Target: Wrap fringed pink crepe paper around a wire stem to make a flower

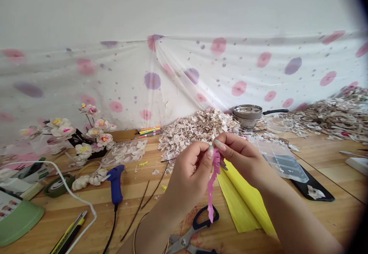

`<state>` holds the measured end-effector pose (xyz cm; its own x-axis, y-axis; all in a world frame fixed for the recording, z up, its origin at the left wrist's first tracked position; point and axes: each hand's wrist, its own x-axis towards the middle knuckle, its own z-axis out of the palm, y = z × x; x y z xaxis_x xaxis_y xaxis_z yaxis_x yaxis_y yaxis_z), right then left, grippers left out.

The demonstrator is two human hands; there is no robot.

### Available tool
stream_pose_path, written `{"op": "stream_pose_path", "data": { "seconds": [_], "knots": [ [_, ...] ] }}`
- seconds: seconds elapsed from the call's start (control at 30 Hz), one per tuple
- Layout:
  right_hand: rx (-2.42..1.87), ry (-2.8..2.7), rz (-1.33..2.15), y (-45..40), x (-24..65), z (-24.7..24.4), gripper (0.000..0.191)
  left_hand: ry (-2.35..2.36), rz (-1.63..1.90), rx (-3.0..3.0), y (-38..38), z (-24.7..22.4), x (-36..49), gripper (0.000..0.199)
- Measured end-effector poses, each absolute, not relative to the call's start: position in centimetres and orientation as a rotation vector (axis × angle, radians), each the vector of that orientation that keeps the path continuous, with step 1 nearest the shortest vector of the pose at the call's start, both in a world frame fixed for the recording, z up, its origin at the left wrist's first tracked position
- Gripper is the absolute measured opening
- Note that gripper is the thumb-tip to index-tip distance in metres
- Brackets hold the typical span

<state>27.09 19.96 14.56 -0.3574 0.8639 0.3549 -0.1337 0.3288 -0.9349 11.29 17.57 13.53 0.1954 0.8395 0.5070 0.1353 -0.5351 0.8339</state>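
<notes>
A narrow pink paper strip (213, 188) with a fringed edge hangs down between my two hands. Its upper end is pinched in my left hand (197, 167), thumb against the fingers. My right hand (237, 154) is closed beside it, fingertips touching the left ones at the top of the strip. What exactly the right fingertips hold is too small to tell. Below the strip's lower end lie scissors (184, 241) with dark blue handles. Folded yellow crepe paper (244, 198) rests on the table under my right hand.
A blue glue gun (115, 185) and a box cutter (69, 233) lie at the left. Paper flowers (99, 133) stand behind them. A heap of pale scraps (198, 129), stacked metal bowls (247, 116) and a clear plastic case (280, 160) are farther back. Thin dark stems (138, 210) lie left of centre.
</notes>
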Motion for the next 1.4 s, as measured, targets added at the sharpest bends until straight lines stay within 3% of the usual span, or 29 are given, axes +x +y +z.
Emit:
{"op": "stream_pose_path", "data": {
  "seconds": [0.33,0.97,1.07,1.23,1.4],
  "knots": [
    [-0.844,-1.589,1.272,20.2,27.1,14.9,0.059,1.006,1.566,2.498,18.1,13.2,11.2,0.014],
    [-0.784,-1.569,1.436,20.4,27.5,14.4,0.047,1.191,1.522,2.895,18.9,12.8,11.1,0.018],
    [-0.844,-1.631,1.244,20.3,27.2,14.0,0.047,1.168,1.553,2.613,18.7,12.8,11.3,0.018],
    [-0.845,-1.793,0.692,20.2,26.9,13.7,0.042,0.964,1.353,1.667,18.1,13.3,11.8,0.027],
    [-0.822,-1.81,0.635,20.3,27.3,13.8,0.041,0.882,1.336,1.46,17.9,13.7,11.8,0.028]
  ]
}}
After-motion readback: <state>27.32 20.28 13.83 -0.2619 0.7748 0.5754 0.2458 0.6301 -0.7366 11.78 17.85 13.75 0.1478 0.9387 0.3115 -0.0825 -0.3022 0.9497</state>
